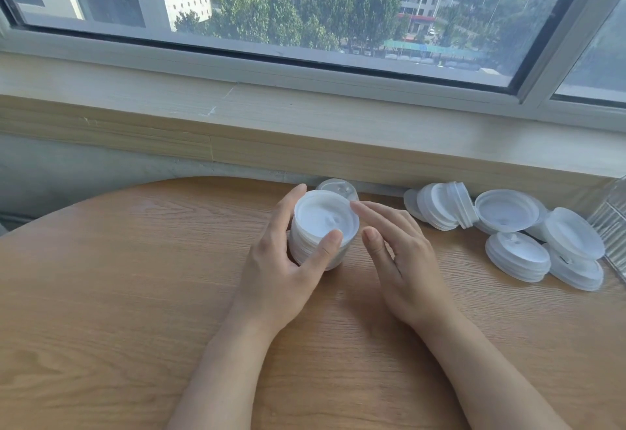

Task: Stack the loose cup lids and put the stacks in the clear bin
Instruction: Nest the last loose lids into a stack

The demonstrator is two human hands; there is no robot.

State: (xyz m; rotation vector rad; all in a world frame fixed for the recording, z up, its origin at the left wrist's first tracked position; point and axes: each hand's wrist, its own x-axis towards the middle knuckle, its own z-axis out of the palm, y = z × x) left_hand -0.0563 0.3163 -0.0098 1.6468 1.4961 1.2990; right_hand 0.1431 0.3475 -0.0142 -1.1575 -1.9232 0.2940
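Head view: on a round wooden table (135, 294), the left hand (281, 273) grips a stack of white lids (321, 229) — thumb and fingers curled round it. The right hand (403, 260) hovers beside, fingers straight and slightly apart. More lids (515, 226) lie near a clear bin (609, 223) — contents unseen.

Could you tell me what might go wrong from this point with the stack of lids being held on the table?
1. The left hand alone grips the tall lid stack; the right hand is open beside it, so lifting it to the clear bin might spill lids.
2. The loose lids lie between the stack and the bin, one short stack tipped on its side; a low carry could knock them.
3. One lid sits at the table's far edge and might be pushed off.
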